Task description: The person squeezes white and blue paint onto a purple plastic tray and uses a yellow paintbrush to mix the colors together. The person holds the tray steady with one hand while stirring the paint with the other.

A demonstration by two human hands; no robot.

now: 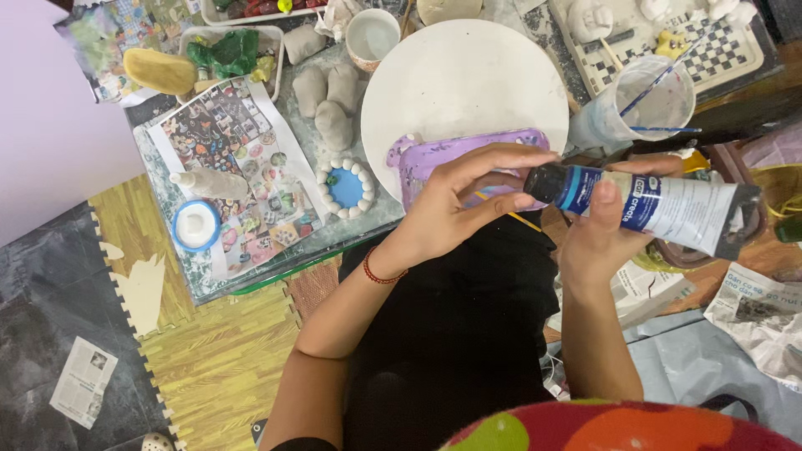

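My right hand (603, 227) grips a white and blue paint tube (668, 209), held sideways with its black cap (545, 182) pointing left. The fingertips of my left hand (455, 205) pinch that cap; a red string bracelet (380, 274) circles the wrist. Just behind my left hand lies a purple-painted clay tray (426, 154), partly hidden by the fingers. A thin yellow brush handle (525, 221) shows under the left hand.
A round white board (464, 75) lies beyond the tray. A plastic water cup (660, 100) with brushes stands at the right. Grey clay pieces (330, 100), a small blue dish ringed with white beads (347, 189), a white jar (196, 225) and printed sheets cover the low table's left side.
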